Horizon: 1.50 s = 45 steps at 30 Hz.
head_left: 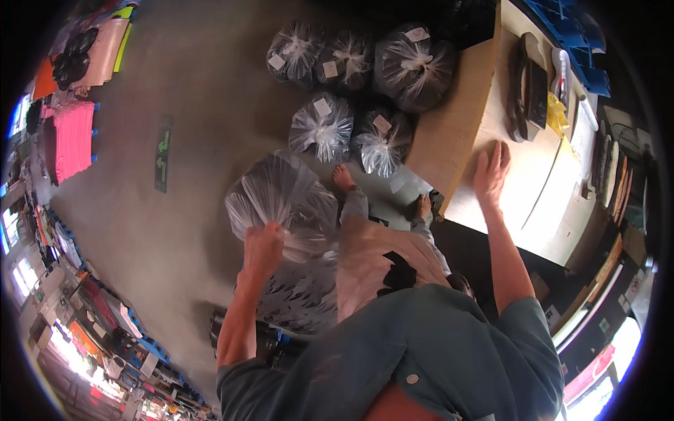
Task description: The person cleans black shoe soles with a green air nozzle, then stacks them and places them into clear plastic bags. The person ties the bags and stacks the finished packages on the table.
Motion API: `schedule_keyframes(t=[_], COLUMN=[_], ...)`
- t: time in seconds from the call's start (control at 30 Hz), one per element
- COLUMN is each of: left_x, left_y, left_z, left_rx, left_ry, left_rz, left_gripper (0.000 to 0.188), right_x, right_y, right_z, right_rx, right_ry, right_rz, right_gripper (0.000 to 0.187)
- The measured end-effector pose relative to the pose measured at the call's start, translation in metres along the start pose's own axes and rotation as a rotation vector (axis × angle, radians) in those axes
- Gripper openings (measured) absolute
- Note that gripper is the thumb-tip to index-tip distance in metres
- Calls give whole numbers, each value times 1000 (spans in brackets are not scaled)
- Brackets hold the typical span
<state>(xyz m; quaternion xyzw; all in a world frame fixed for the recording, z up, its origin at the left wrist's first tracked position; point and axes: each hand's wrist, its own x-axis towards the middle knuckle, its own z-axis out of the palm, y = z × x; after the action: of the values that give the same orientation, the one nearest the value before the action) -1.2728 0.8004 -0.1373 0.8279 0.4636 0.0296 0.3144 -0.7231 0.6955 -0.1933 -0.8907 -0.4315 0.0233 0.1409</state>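
My left hand (263,247) is closed on the gathered upper part of a clear plastic bag (284,189). The bag puffs out beyond my fist, and its lower part beside my leg has dark grey contents that I cannot make out. My right hand (493,177) lies flat with fingers stretched on the light wooden table (523,193), holding nothing. Past its fingertips rests a long dark object (530,91), with a crumpled yellow piece (556,114) beside it. Beige cloth (372,259) covers my legs.
Several tied clear bags with dark contents and white labels, such as a large one (414,74), stand on the floor ahead, against the table's side. A floor sign (163,158) with green arrows and a pink fabric stack (74,140) are at left. Blue crates (586,45) sit far right.
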Motion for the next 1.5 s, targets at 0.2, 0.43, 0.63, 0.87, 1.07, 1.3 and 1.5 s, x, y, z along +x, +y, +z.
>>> schedule_keyframes(t=[0.2, 0.43, 0.63, 0.87, 1.07, 1.3, 1.5], left_x=[42, 104, 165, 248, 317, 341, 359], left_y=[-114, -192, -242, -292, -310, -306, -286], left_z=[11, 14, 38, 111, 209, 215, 191], left_rx=[130, 251, 340, 466, 546, 602, 612], left_ry=[-172, -241, -287, -385, -360, -536, -569], left_rz=[-34, -56, -63, 28, 14, -51, 3], left_gripper=[15, 19, 21, 22, 26, 27, 29], right_x=[-23, -21, -24, -21, -18, -15, -15], right_y=[22, 21, 13, 2, -6, -11, -12], right_z=[23, 16, 11, 2, 1, -1, -1], right_rx=[-72, -115, -111, -130, -143, -194, -150], right_ry=[77, -21, -48, -75, -55, -69, -66], right_rz=[-101, -64, 3, -1, -34, -7, -38], right_gripper=[61, 62, 63, 64, 65, 67, 67])
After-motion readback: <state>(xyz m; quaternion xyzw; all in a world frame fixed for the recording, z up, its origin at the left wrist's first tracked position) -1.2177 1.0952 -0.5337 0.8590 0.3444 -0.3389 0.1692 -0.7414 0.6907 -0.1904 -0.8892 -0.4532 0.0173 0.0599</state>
